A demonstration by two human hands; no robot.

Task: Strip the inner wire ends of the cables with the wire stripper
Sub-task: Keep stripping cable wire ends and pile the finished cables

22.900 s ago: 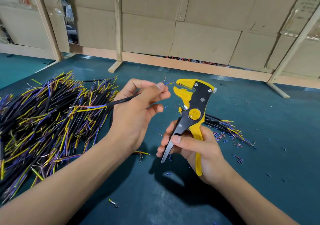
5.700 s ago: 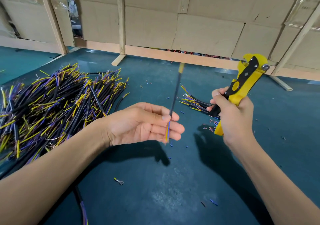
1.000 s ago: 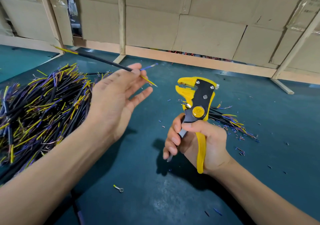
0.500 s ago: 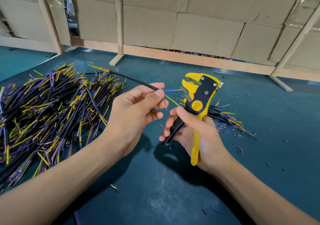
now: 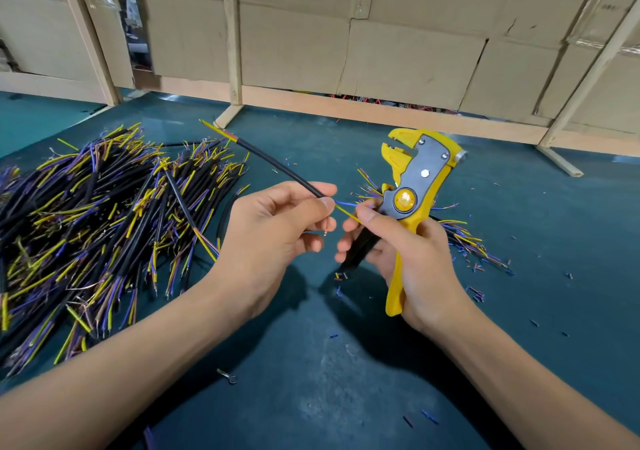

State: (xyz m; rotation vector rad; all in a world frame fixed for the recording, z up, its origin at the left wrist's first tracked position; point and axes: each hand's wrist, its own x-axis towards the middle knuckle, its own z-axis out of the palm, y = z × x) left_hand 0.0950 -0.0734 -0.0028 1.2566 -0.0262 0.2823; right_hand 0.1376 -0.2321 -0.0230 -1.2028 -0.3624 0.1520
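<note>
One black cable (image 5: 277, 167) is held above the desk (image 5: 346, 380), pinched near its end between the thumb and forefinger of the left hand (image 5: 273, 228). Its far end points toward ten o'clock, over the heap, with yellow cores showing there. At the near end a blue inner wire (image 5: 346, 204) and a yellow inner wire (image 5: 348, 213) stick out toward three o'clock, reaching the fingertips of the right hand (image 5: 412, 259). That hand has its fingers curled round the handles of the yellow and grey wire stripper (image 5: 412, 190), which stands nearly upright, head at twelve o'clock, well above the wire ends and not on them. The right forefinger and thumb touch the yellow wire's tip.

Both forearms come in from the near edge, the left from seven o'clock, the right from five. The left palm faces right, lower fingers loosely bent.

At nine o'clock lies a big heap of black cables (image 5: 97, 224) with yellow and blue cores. Behind the stripper, at two o'clock, a smaller bundle (image 5: 464, 238) lies among scattered insulation bits (image 5: 478, 292). A small ring terminal (image 5: 228, 376) lies at six o'clock. Cardboard panels (image 5: 408, 55) in a wooden frame (image 5: 232, 34) close the back; faint print at the top right is unreadable.
</note>
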